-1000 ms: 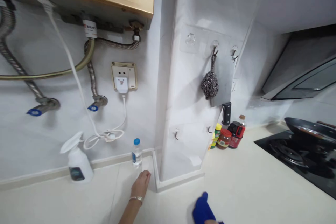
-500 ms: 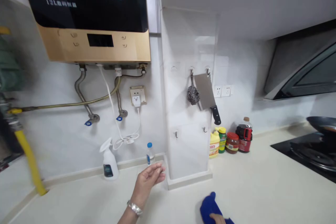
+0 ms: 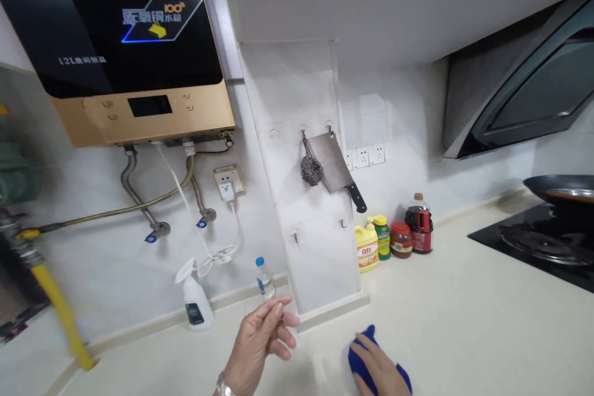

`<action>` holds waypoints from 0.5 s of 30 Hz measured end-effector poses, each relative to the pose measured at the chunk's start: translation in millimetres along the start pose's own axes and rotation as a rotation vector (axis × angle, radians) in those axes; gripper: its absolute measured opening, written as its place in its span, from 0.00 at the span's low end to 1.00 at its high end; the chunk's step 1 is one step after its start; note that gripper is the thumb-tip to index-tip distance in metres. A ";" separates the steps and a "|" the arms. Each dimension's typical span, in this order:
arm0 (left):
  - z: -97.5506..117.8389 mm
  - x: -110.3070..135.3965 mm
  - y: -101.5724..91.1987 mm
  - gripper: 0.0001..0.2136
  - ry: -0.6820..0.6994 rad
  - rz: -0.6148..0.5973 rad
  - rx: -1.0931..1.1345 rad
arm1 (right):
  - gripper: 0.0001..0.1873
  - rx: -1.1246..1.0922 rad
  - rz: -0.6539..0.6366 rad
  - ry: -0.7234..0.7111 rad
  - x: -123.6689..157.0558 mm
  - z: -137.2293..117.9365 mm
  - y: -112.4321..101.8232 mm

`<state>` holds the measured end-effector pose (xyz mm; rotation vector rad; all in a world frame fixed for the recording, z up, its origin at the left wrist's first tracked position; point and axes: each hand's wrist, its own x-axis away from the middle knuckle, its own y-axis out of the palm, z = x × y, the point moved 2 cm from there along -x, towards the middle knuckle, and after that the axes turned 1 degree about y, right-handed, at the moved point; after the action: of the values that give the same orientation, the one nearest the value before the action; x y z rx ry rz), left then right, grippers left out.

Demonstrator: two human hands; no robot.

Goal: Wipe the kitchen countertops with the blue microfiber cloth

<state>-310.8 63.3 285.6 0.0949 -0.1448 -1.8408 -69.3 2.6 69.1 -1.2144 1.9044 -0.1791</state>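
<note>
My right hand presses on a blue cloth lying on the pale counter, its fingers bent over the fabric. To the left, my left hand is raised above the counter, a silver bracelet at its wrist. Its thumb and forefinger meet in a pinch while the other fingers curl loosely; whether something small is between the tips I cannot make out. Just behind this hand stands a clear bottle with a blue cap, and farther left a white spray bottle.
A cleaver and a steel scourer hang on hooks on the wall pillar. Behind the counter stand a yellow detergent bottle and several jars. A black hob with a wok lies right; a water heater hangs left.
The view has turned and shifted. More of my right hand now shows, spread over the blue cloth. My left hand has rolled, so its lower fingers show apart.
</note>
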 end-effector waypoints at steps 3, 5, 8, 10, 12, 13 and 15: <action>-2.0 7.6 10.1 0.43 -0.022 -0.064 0.005 | 0.17 -0.292 -0.068 -0.039 -39.5 -53.9 -30.6; -2.2 12.8 17.6 0.42 -0.024 -0.099 0.019 | 0.17 -0.471 -0.091 -0.036 -62.5 -93.0 -47.3; -3.5 18.9 27.1 0.42 -0.014 -0.148 0.036 | 0.20 -0.696 -0.119 -0.011 -85.7 -140.9 -60.2; -8.1 20.0 30.1 0.43 0.002 -0.183 0.037 | 0.23 -0.844 -0.173 0.006 -93.3 -161.4 -59.5; -16.8 17.8 29.7 0.43 0.027 -0.201 0.050 | 0.26 -0.972 -0.239 0.025 -96.1 -173.5 -54.1; -22.2 15.6 28.4 0.43 0.038 -0.204 0.066 | 0.27 -1.020 -0.259 0.035 -96.4 -177.1 -50.8; -32.9 10.4 24.8 0.41 0.057 -0.202 0.112 | 0.27 -1.076 -0.263 0.063 -95.9 -181.2 -44.7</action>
<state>-285.4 45.0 256.9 0.2479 -0.2039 -2.0284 -152.3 1.3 261.8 -2.1583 1.9006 0.7785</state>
